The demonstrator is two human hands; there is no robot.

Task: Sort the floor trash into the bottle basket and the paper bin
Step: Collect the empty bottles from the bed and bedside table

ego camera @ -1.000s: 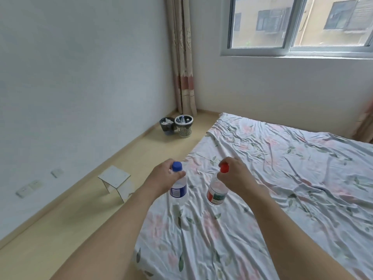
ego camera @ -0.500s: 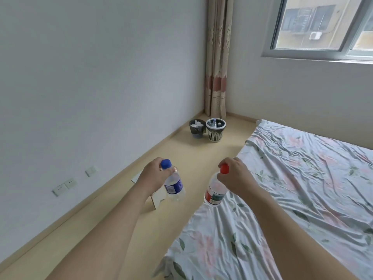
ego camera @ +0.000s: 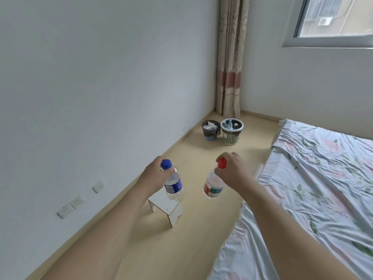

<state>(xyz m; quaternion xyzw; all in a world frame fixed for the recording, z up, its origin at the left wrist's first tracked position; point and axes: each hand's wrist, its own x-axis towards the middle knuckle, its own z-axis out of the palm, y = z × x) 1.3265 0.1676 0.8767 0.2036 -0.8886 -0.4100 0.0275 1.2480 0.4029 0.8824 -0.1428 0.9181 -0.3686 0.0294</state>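
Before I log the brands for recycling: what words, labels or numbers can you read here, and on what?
None legible.
Blue-capped bottle in the left hand: blue label, print blurred.
Red-capped bottle in the right hand: red and green label, print blurred.
Bottles in the basket: too small.

Soft, even daylight enters through the grey-framed glass window (ego camera: 333,19) at upper right. Shadows on the pale yellow wooden floor (ego camera: 181,249) are faint. The wide-angle lens bends the edges; detail is slightly soft overall.

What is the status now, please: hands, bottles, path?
Left hand grips blue-capped bottle; right hand grips red-capped bottle. Bottle basket ahead by curtain. Small white stool below left bottle.
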